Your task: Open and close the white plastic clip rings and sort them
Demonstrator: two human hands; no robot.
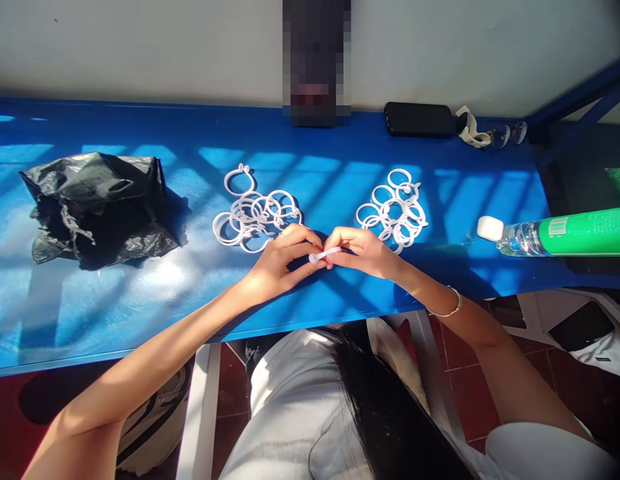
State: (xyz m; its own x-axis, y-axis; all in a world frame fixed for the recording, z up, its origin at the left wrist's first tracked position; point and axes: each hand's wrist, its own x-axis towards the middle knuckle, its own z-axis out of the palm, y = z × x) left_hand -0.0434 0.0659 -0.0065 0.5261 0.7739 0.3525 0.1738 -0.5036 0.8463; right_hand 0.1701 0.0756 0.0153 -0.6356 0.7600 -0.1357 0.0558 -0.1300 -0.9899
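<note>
A white plastic curtain ring point(332, 252) with a small eyelet is pinched between my left hand point(283, 261) and my right hand point(364, 252), near the table's front edge. Fingers of both hands are closed on it, and they partly hide it. Just beyond my left hand lies a loose heap of white curtain rings point(261, 212); one more ring point(225, 181) sits at its far side. Past my right hand spreads a second heap of similar rings point(408, 212). The inner fingertips of both hands cannot be made out clearly.
On the blue table point(115, 313), a crumpled black plastic bag point(103, 177) stands at left. A black phone point(419, 120), a white strap point(474, 132) and eyeglasses point(501, 137) lie along the back. At right lies a bottle with a green label point(585, 233). A pixelated dark shape point(315, 67) is at top centre.
</note>
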